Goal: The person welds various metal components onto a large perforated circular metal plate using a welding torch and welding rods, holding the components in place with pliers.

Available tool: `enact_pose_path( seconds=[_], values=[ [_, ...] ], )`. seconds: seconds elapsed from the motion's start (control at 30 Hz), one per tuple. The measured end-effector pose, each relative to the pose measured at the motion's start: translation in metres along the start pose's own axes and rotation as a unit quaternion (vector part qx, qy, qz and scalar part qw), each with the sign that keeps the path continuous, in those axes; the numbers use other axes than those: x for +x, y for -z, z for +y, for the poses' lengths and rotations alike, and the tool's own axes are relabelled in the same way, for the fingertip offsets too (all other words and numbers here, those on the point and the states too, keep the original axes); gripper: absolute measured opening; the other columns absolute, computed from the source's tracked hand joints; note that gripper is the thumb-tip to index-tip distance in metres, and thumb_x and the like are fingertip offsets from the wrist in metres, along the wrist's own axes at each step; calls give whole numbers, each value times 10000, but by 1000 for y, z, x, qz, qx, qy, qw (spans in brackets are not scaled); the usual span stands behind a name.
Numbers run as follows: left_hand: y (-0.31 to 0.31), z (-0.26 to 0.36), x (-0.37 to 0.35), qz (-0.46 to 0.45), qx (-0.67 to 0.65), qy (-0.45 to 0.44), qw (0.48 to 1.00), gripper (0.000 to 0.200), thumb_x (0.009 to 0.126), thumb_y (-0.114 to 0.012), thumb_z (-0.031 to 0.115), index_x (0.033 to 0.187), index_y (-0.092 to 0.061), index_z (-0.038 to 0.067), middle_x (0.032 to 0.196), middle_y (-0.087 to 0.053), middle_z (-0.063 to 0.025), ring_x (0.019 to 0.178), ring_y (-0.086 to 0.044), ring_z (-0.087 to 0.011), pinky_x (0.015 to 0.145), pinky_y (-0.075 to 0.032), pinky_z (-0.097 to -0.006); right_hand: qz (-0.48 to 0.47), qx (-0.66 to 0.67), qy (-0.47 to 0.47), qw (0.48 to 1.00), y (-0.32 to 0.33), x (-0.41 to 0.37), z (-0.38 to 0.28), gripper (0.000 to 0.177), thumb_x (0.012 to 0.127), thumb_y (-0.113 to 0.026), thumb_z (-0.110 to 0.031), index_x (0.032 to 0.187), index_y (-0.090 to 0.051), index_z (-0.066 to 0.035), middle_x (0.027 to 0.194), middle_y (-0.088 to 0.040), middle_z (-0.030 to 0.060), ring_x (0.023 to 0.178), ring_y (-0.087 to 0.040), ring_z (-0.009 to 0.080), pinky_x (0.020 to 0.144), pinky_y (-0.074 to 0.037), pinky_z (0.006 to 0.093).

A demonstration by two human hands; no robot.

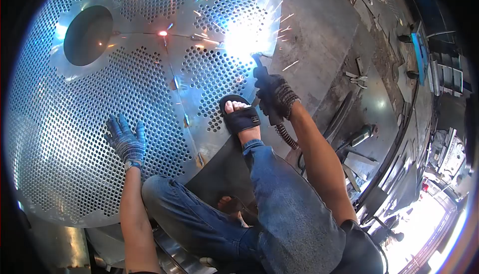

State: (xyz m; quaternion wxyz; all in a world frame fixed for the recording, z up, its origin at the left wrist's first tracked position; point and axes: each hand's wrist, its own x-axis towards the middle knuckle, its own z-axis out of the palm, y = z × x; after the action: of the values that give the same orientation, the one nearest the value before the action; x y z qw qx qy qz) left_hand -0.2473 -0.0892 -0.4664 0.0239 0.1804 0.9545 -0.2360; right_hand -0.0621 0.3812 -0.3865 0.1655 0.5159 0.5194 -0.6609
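My right hand (278,94), in a dark knit glove, is closed around a black welding torch (264,77) with a coiled spring sleeve (287,137) at its lower end. At the torch tip a bright white-blue arc throws sparks and hides the metal beneath it. Under the arc lies a large round perforated metal sheet (149,89) with seams marked by several weld spots. My left hand (126,140), in a blue-grey striped glove, rests flat on the sheet with fingers stretched out. A round opening (89,35) shows at the sheet's upper left.
My sandalled foot (240,114) presses on the sheet's edge, close to the torch. Pliers (358,80) and an angle grinder (360,137) lie on the metal floor plates (319,29) to the right. Scrap pieces and a blue metal part (419,59) stand further right.
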Motion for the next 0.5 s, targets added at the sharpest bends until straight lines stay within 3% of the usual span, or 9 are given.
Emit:
enact_pose_path(
  seconds=[0.1, 0.3, 0.5],
  values=[
    [-1, 1, 0, -14, 8, 6, 1000, 869, 1060, -382, 719, 1690, -334, 123, 1777, -229, -188, 1660, -163, -360, 1309, -101, -638, 6, -4, 14, 1000, -2, 1, 5, 671, 975, -621, -654, 1002, -671, 14, 735, -616, 104, 533, -610, 247, 502, -508, 450],
    [-3, -1, 1, 3, 12, -6, 1000, 878, 1056, -383, 727, 1678, -354, 109, 1764, -260, -198, 1651, -194, -368, 1306, -121, -639, -9, 5, 24, 1000, 4, 4, 12, 686, 988, -619, -665, 988, -697, 17, 751, -658, 106, 611, -627, 209, 577, -548, 399],
    [17, 5, 3, -40, 5, 9, 999, 893, 1051, -389, 732, 1676, -358, 95, 1752, -279, -216, 1650, -190, -376, 1320, -88, -615, -27, -68, 92, 993, 9, 29, 31, 771, 1023, -570, -674, 1068, -694, 85, 796, -700, 132, 678, -685, 213, 663, -567, 384]
  ],
)
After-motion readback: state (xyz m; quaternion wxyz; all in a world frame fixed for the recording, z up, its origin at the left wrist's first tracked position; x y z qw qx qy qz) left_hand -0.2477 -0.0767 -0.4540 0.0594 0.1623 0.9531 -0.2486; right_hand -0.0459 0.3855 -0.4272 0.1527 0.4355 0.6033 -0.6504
